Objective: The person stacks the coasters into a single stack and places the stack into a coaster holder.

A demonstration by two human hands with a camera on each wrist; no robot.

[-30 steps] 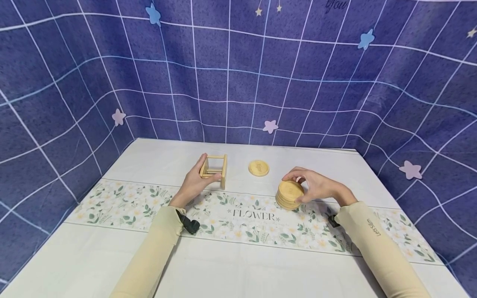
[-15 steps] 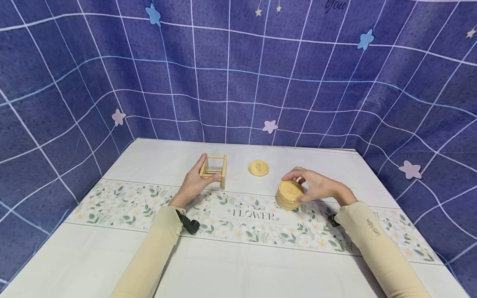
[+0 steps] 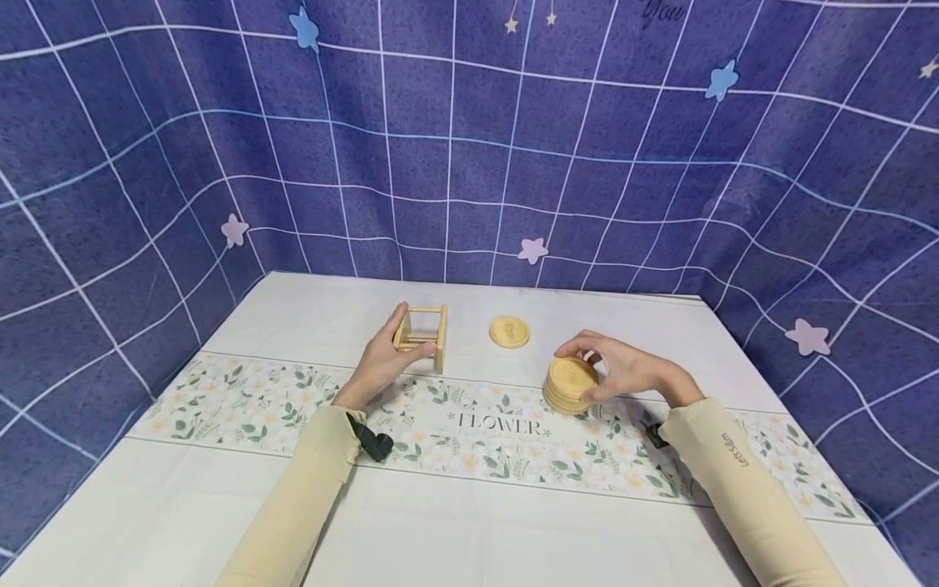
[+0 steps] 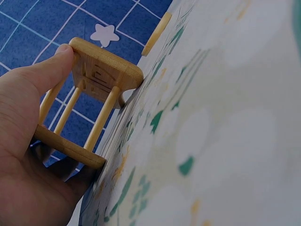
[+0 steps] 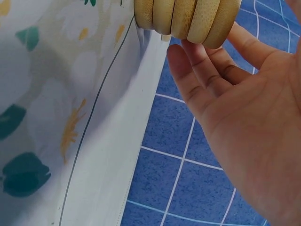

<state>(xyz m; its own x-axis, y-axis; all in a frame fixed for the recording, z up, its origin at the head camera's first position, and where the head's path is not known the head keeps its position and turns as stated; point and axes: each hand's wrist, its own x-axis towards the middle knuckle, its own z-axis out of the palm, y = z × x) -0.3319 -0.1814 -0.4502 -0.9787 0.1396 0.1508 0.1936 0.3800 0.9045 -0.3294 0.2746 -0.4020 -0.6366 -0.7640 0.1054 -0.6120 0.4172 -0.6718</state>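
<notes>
l hand (image 3: 381, 357) grips wdn rack (image 4: 103, 70); r hand (image 3: 622, 364) holds disc stack (image 3: 569, 383).

High head view, close wrist views

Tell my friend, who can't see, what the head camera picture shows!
A person's left hand grips a wooden frame; the right hand holds a stack of wooden discs. One more disc lies between them on a flowery white tablecloth, before a starry blue curtain.

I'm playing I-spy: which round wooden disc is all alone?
The disc lying flat between the wooden rack and the right hand; the others are in a stack.
</notes>
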